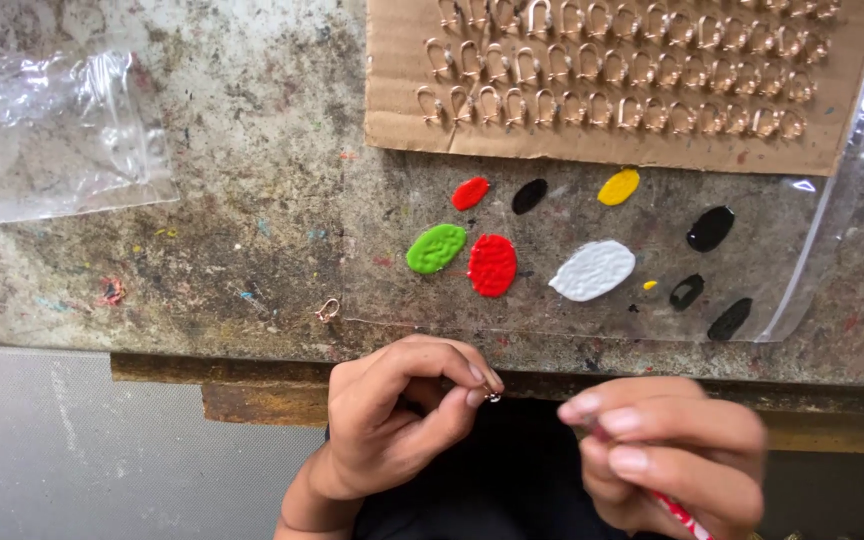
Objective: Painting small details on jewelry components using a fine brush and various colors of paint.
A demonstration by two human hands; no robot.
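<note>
My left hand (pixel 402 415) pinches a tiny metal ring piece (pixel 492 397) between thumb and fingertips, just below the worn bench edge. My right hand (pixel 672 450) grips a thin red-and-white stick (pixel 674 510) like a pen, its tip pointing toward the small piece. Above them lies a clear plastic sheet (pixel 802 270) with blobs of paint: green (pixel 436 248), red (pixel 492 265), white (pixel 592 270), yellow (pixel 618 187) and black (pixel 710 228). One loose copper ring (pixel 328 310) rests on the bench left of the sheet.
A cardboard sheet (pixel 392 90) holds several rows of copper ring pieces at the top. A crumpled clear plastic bag (pixel 52 140) lies at the upper left. The stained bench (pixel 232 200) ends in a rusty edge (pixel 252 385); a grey surface (pixel 72 450) sits below.
</note>
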